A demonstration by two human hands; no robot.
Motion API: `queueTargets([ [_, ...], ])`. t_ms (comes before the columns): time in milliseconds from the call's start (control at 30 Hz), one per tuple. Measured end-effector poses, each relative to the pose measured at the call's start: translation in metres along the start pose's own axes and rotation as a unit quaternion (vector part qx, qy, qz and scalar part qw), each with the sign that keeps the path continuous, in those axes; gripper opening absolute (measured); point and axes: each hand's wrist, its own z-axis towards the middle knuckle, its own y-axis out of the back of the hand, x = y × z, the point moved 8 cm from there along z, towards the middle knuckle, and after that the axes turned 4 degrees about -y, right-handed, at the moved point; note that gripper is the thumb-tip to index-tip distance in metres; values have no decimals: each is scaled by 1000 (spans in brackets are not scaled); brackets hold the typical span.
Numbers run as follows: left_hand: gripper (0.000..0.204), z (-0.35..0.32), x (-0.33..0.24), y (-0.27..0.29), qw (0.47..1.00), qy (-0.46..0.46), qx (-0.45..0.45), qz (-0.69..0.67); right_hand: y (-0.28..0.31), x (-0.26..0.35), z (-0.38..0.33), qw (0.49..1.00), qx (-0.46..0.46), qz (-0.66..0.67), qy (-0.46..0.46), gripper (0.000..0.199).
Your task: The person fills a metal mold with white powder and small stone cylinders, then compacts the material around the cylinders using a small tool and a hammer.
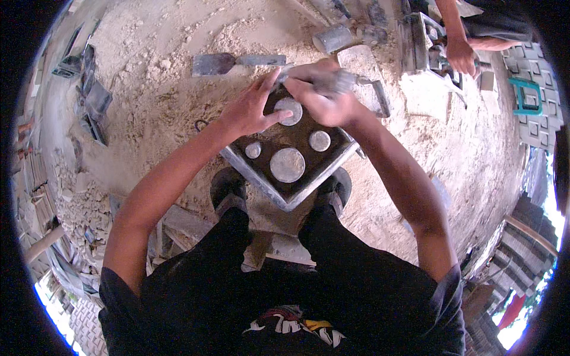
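Between my feet rests a square box frame (255, 180) filled with dark, packed sand. Several pale round discs are set in the sand, among them a large disc (287, 165) at the near corner and a smaller disc (320, 140) at the right. My left hand (249, 111) lies over the frame's left side, its fingers apart and its thumb on the far disc (291, 111). At the far corner my right hand (317, 98) is closed round a grey, dusty tool (334, 82). Motion blurs that tool, so its kind is unclear.
Beyond the frame a flat trowel-like tool (214, 63) lies on loose sand (178, 107). A metal cylinder (332, 38) lies farther back. At the upper right, another person's hand (461, 57) works at a second box (418, 41). A green stool (526, 96) stands at the right.
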Motion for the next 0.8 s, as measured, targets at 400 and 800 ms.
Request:
queueTargets([
  [400,91,0,-3,8,999,-3,-41,-17,20,-11,-50,989,-60,67,-114,19],
  [800,91,2,0,8,999,12,-32,-14,18,13,-70,995,9,-71,-68,39],
])
